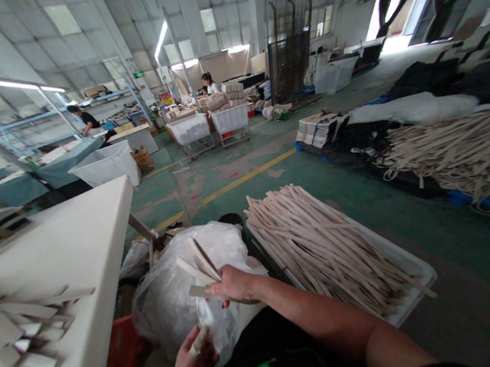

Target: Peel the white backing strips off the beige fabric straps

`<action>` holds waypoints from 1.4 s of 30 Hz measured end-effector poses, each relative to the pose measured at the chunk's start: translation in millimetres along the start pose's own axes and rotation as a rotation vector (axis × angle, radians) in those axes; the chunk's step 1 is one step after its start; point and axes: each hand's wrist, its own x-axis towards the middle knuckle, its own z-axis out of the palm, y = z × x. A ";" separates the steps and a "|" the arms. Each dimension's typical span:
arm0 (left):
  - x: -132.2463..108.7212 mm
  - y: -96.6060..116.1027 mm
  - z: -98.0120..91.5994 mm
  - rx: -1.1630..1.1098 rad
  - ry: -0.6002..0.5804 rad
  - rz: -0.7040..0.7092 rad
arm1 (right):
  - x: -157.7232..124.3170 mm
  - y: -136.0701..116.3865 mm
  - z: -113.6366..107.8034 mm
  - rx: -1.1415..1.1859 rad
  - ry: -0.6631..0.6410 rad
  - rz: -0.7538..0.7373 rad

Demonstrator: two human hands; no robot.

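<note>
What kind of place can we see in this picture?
It looks like a factory workshop: a bin heaped with long strips, white carts further back, and yellow lines painted on the green floor.

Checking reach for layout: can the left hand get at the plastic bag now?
Probably yes: the left hand is close by the plastic bag, nothing visible blocks it, and the right hand, holding strips, is farther forward.

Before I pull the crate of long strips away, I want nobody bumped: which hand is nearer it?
Right. The right hand, gripping a few strips, is just left of the crate in the picture; the left hand is farther left and lower.
</note>
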 end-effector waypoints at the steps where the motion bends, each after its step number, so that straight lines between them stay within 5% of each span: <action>1: 0.8 -0.2 -1.3 -0.002 -0.008 -0.019 | 1.7 -4.3 2.6 -0.025 -0.016 -0.002; 6: 15.0 -3.2 -21.8 0.141 -0.117 -0.068 | 14.7 -13.1 15.6 -0.175 -0.082 -0.013; 12: 42.9 9.0 -56.4 0.304 -0.054 -0.009 | 25.7 -2.2 21.7 -0.216 -0.134 -0.026; 15: 47.6 9.3 -55.2 0.318 -0.074 0.013 | 22.8 -0.8 22.4 -0.218 -0.146 0.016; 20: 52.8 3.0 -53.2 0.756 -0.143 0.151 | 14.0 -8.0 12.8 -0.038 -0.119 0.047; 26: 41.6 44.5 -72.7 1.079 0.064 0.262 | 18.1 -6.6 -0.1 0.052 -0.116 -0.008; 30: 24.2 62.2 -46.5 0.833 -0.154 0.280 | 23.0 1.0 7.5 0.015 -0.118 -0.006; 34: 21.8 43.7 -17.7 0.684 -0.347 0.241 | 21.4 3.9 13.9 -0.029 -0.133 0.037; 42: 21.2 22.1 -11.0 0.413 -0.370 0.032 | 18.0 8.5 10.9 -0.057 -0.066 0.064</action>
